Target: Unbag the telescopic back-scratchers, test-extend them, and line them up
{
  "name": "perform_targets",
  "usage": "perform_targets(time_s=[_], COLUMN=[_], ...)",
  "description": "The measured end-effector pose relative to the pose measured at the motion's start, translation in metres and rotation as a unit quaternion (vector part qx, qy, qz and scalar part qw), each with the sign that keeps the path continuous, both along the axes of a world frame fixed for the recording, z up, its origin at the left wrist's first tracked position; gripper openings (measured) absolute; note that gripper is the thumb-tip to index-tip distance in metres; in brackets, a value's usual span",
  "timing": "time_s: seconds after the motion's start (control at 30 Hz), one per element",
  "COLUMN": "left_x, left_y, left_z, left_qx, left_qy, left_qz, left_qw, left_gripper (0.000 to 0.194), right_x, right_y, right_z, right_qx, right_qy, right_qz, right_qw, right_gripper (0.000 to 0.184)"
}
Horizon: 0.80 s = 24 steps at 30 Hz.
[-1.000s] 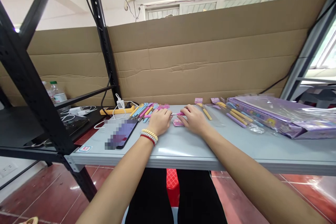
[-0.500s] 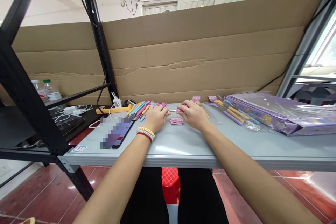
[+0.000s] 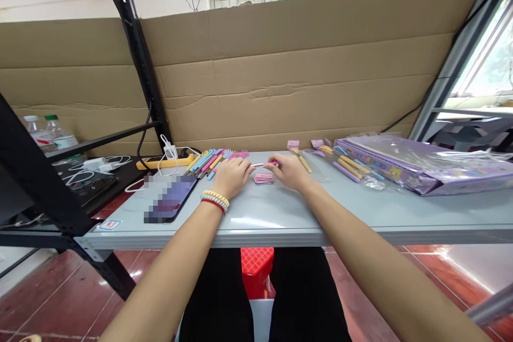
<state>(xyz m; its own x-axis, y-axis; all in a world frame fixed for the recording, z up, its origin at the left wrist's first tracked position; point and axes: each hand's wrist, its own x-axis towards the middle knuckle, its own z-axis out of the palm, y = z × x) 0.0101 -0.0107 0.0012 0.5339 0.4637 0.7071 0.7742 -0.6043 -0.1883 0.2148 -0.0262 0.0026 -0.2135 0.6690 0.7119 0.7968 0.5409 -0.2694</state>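
Note:
My left hand (image 3: 232, 177) and my right hand (image 3: 292, 172) are both closed around a slim back scratcher (image 3: 258, 165) just above the table. A short length of its silver rod shows between them, and a pink end lies at my right fingertips. The rest is hidden by my fingers. Below the gap between my hands lies a small stack of pink cards (image 3: 263, 178). Beside my left hand, several back scratchers (image 3: 206, 161) with coloured handles and claw-like heads lie in a row. Past my right hand is a yellow-handled one (image 3: 303, 161) with a pink card at its top.
Several wrapped back scratchers (image 3: 347, 165) lie right, beside a purple box (image 3: 420, 163) with clear plastic on it. At left are a phone (image 3: 178, 197), a white charger (image 3: 170, 150) and a yellow power strip (image 3: 180, 162). A cardboard sheet (image 3: 280, 80) stands behind the table.
The camera view has shifted slightly, so everything sits a little higher and further left. Both hands keep hold of the back scratcher, with little change in their grip.

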Motion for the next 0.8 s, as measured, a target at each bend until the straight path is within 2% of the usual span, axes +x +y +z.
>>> perform_targets(time_s=[0.17, 0.4, 0.63, 0.8], left_x=[-0.001, -0.001, -0.001, 0.001], left_y=[0.0, -0.002, -0.001, -0.005], left_z=[0.0, 0.002, 0.003, 0.005], left_qx=[-0.017, -0.055, -0.032, -0.019], left_qy=[-0.003, 0.016, 0.021, 0.015], left_qz=[0.013, 0.036, 0.02, 0.009], left_qw=[1.0, 0.998, 0.999, 1.0], left_gripper=[0.03, 0.03, 0.023, 0.026], right_x=[0.003, -0.013, -0.018, -0.016], right_y=[-0.003, -0.005, -0.009, -0.006], right_z=[0.004, 0.006, 0.009, 0.003], right_qx=[-0.014, -0.045, -0.083, -0.075], right_qy=[0.053, 0.085, 0.096, 0.118], right_qz=[0.003, 0.026, 0.105, 0.093], right_qw=[0.998, 0.995, 0.986, 0.986], right_gripper=[0.04, 0.036, 0.022, 0.023])
